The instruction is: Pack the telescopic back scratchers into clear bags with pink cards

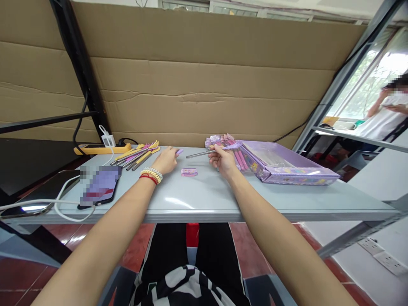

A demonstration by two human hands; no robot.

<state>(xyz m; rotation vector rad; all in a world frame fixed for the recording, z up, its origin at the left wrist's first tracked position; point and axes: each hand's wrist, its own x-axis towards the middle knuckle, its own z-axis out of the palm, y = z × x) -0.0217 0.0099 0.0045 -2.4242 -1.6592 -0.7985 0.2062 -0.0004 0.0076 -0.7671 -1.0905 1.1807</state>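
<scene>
My right hand [222,160] grips a slim silver stick [200,154] with a purple end; the bare silver part points left, toward my other hand. Closed fingers of my left hand [167,160] pinch a small purple piece [179,151] whose kind I cannot make out. Between my hands, a little nearer to me, a small pink-and-purple printed packet [189,172] lies flat on the table [188,193]. A bunch of similar silver sticks [137,155] with yellow and purple ends lies left of my left hand. Pink wrapped pieces [241,159] lie just beyond my right hand.
At the right stands an open purple printed box [296,175] with clear plastic inside. A phone [101,185] with a white cable and a yellow power strip [102,148] are at the left. Cardboard [207,80] walls the back. Another person [390,110] is at the far right.
</scene>
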